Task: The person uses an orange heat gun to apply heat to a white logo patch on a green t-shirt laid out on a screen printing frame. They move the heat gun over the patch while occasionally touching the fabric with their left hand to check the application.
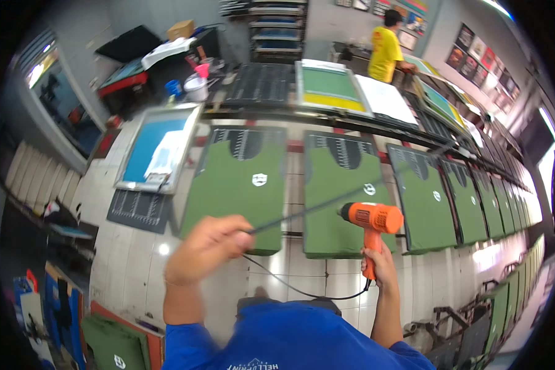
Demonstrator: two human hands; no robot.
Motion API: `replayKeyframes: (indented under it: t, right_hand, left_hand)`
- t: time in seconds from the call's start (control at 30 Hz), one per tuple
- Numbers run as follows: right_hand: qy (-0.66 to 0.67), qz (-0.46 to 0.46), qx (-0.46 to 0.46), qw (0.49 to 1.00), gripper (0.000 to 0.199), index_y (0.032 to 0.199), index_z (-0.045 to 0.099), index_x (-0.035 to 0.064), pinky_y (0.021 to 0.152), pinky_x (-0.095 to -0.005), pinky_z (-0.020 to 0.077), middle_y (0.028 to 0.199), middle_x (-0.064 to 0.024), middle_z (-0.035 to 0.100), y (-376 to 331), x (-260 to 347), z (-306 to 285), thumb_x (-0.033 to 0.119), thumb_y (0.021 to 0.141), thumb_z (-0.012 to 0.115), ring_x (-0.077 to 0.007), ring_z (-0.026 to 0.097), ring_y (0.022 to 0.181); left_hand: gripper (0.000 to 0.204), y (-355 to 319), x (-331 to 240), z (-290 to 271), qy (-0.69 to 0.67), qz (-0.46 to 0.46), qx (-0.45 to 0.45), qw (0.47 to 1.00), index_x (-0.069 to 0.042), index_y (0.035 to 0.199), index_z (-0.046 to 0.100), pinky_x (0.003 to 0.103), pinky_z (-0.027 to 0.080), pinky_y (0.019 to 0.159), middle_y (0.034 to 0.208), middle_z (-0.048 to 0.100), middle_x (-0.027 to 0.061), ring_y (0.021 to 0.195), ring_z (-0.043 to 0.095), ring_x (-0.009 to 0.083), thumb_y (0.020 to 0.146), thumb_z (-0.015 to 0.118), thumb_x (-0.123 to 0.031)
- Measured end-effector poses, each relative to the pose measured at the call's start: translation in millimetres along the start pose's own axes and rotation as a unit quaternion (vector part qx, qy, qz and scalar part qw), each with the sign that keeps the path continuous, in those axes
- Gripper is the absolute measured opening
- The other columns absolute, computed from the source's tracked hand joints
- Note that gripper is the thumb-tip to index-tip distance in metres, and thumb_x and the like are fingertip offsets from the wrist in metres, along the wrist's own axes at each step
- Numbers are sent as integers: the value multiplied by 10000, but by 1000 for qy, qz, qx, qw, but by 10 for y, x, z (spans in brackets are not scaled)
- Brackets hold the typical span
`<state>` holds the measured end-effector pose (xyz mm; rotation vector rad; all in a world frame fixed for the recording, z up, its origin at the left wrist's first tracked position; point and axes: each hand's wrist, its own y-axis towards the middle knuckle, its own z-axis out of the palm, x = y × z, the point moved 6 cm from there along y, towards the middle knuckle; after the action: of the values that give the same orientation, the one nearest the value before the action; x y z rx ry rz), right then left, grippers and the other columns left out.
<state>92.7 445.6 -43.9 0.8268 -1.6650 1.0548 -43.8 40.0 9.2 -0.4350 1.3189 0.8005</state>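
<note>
Gripping the orange plastic heat gun by its handle, my right hand is clenched at centre right of the frame, nozzle toward the green shirt on a flat printing board at centre. My left hand, lower centre, is closed around the thin black power cord, which stretches taut to the upper right. I judge the cord should be held high off the prints. Open tiled floor lies lower left; the board row crowds the right.

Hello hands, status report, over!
Right hand grips orange heat gun. Left hand holds its black cord up. Green shirts below, nothing blocking.
</note>
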Motion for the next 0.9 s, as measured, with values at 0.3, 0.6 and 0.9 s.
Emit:
replayKeyframes:
  t: [0.3,0.6,0.9]
  right_hand:
    - [60,47,210,975,240,1069,539,1,526,-286,534,868,-76,620,1434,-140,3246,182,925,602,-122,589,587]
    - [-3,64,254,965,300,1098,551,-14,566,-290,548,873,-63,614,2176,36,3913,212,914,619,-126,611,632]
    - [-39,102,279,954,321,1161,525,-17,568,-283,546,896,-58,626,2442,38,4152,189,934,620,-120,621,623]
  left_hand:
    - [205,-858,-240,-1354,303,-51,63,950,-30,1018,641,390,489,685,811,647,134,752,630,336,985,557,-214]
    - [185,-777,979,-1812,352,-110,31,929,-47,1013,675,418,453,911,1004,647,141,1000,575,348,960,575,-193]
    - [215,-517,1803,-2102,335,-177,9,925,-47,1073,704,412,453,933,1029,651,139,1014,585,328,955,596,-191]
